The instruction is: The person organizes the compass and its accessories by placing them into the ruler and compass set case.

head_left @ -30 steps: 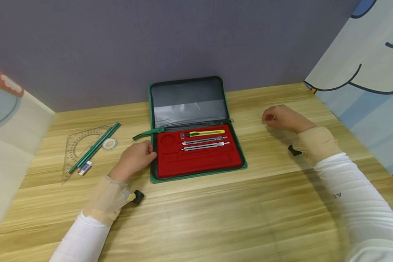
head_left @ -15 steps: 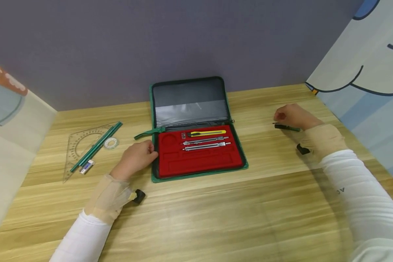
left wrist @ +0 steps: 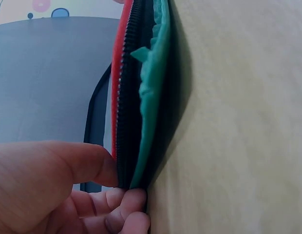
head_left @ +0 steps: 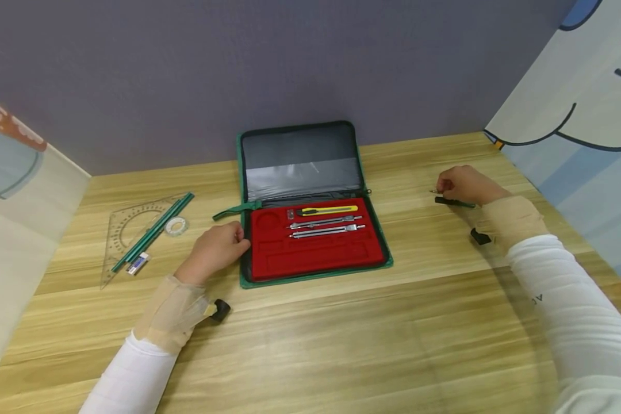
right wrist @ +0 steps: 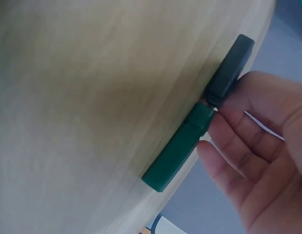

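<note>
My left hand (head_left: pixel 217 248) grips the left edge of an open zippered case (head_left: pixel 243 253). In the left wrist view the thumb lies on the black zipper (left wrist: pixel 122 97), with fingers curled at the green edge. The case's red tray (head_left: pixel 315 261) holds a yellow utility knife (head_left: pixel 336 210), two silver drawing compasses (head_left: pixel 327 231) and a small sharpener (head_left: pixel 290 214). On the right, the fingertips of my right hand (head_left: pixel 466 183) pinch a thin metal piece (head_left: pixel 434 191), mostly hidden by the fingers. Right beside them is a slim black-and-green tool (right wrist: pixel 178 151).
Left of the case lie a clear set square with protractor (head_left: pixel 112 230), green pencils (head_left: pixel 150 234), a tape roll (head_left: pixel 176 226) and an eraser (head_left: pixel 137 263). A grey panel (head_left: pixel 300 63) stands behind the wooden table (head_left: pixel 331 339). A green strap (head_left: pixel 227 212) sticks out from the case.
My right hand has shifted right and its fingers have closed together, uncovering the black-and-green tool; the thin metal piece now shows at the fingertips. My left hand keeps its hold on the case.
</note>
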Demonstrator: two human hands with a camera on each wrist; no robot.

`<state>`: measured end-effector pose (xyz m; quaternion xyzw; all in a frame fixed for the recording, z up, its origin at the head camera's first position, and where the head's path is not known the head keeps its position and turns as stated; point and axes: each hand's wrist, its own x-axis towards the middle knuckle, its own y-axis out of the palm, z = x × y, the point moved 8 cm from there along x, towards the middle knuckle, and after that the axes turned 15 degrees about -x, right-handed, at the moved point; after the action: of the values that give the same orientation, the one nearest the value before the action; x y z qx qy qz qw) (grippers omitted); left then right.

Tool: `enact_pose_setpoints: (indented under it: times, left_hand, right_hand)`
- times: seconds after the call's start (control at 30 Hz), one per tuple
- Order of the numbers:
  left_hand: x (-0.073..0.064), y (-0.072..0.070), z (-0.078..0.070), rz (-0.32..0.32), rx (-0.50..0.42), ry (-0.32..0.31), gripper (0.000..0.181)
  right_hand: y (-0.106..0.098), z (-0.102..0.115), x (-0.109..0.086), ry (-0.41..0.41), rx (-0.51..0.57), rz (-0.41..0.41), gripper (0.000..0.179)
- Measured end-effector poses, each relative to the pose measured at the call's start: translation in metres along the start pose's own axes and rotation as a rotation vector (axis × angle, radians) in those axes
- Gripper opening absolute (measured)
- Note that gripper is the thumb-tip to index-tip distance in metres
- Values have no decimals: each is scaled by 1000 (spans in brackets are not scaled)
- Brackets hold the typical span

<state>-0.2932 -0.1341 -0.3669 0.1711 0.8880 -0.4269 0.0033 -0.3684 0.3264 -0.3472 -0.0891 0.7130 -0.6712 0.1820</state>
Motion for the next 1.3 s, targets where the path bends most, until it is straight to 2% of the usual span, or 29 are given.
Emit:
enact_pose_setpoints:
  times: [0.53,0.63,0.83,1.0,1.3]
  left_hand:
    - [1,1,-1,3,16,-1,13]
    - [1,1,0,4,17,-4,13]
    - [2,1,0,5,19,-3,12]
    - [2,1,1,4,18,-4,13]
    - [0,0,2,3,22,-9,12]
  right_hand:
    - [3,-5,3,-32,-13,18,6]
    - [2,-6,3,-35,-13,0,7]
    - [-2,-6,3,-41,-19,-89,8]
    - [-10,7,3,-73,-16,-142,7]
    - [-22,52,5,-176,5,-166,9]
